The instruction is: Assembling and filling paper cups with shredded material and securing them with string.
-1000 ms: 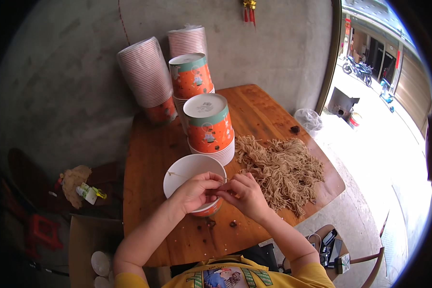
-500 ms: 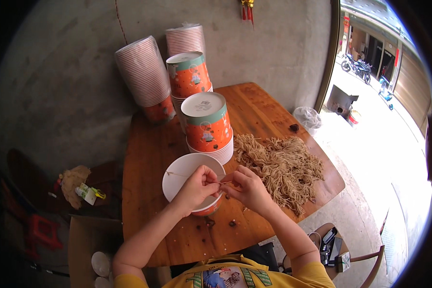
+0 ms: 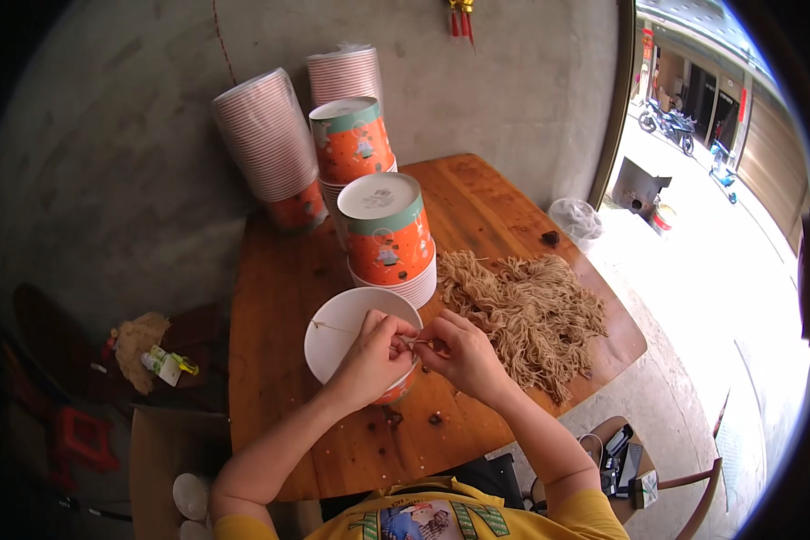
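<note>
Head view, only one. Left hand (image 3: 375, 360) and right hand (image 3: 466, 358) meet mid-frame, over the right rim of the tub (image 3: 344, 312). Both are pinched, apparently on a thin string (image 3: 320, 325); the bit between the fingertips is too small to make out. The string also shows across the tub's left rim.

Change in the last second: left hand has lifted and curled its fingers, right pinch has adjusted slightly. Tub hasn't really moved. My read: same fine finger work, now with a new grip.

Tub sits centre frame on the table (image 3: 306, 450). Front stack (image 3: 388, 236) is just behind it, contact unclear, so little room that way. Yarn pile (image 3: 535, 315) crowds the right hand's outer side. Most room: wood left of the tub, out to the left edge, plus the strip below toward the near edge.
</note>
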`<act>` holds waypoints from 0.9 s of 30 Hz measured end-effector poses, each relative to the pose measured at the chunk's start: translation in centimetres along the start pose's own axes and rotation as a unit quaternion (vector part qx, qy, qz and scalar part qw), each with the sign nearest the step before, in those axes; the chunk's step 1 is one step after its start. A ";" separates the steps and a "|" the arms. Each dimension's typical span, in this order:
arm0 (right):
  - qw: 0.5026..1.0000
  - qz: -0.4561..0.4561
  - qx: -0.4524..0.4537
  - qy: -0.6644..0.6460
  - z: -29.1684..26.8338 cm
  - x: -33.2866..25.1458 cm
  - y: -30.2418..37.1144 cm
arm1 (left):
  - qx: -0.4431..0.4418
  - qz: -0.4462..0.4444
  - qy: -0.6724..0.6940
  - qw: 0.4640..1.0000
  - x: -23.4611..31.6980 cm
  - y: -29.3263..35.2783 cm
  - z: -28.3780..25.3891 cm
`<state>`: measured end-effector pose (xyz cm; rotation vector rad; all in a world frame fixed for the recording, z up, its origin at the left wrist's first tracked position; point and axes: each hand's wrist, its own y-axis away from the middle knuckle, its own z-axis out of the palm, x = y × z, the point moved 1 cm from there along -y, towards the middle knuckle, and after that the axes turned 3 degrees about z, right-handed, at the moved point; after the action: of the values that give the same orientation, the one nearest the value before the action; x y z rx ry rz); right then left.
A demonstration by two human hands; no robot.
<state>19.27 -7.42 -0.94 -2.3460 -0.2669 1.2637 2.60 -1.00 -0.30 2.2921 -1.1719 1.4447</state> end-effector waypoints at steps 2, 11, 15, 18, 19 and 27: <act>1.000 -0.005 0.004 0.001 0.0 0.0 0.0 | 0.026 0.037 -0.036 0.998 -0.1 0.1 0.2; 0.993 -0.075 0.044 0.085 0.0 -0.1 0.2 | 0.108 0.101 -0.236 0.961 1.4 0.4 0.7; 0.993 -0.079 0.048 0.078 0.0 -0.2 0.3 | 0.111 0.063 -0.144 0.981 1.0 0.2 0.6; 0.993 -0.074 0.049 0.075 -0.1 -0.2 0.4 | 0.101 0.025 -0.042 0.994 0.1 0.0 0.6; 0.993 -0.072 0.049 0.073 -0.1 -0.1 0.5 | 0.088 -0.009 -0.017 0.996 0.0 -0.2 0.5; 0.999 0.019 0.039 -0.016 0.6 0.5 1.1 | 0.055 -0.096 0.184 0.977 -0.1 -0.6 0.4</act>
<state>19.04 -8.00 -2.11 -2.2770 -0.1798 1.3072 3.31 -0.75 -0.45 2.0132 -0.7601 1.7933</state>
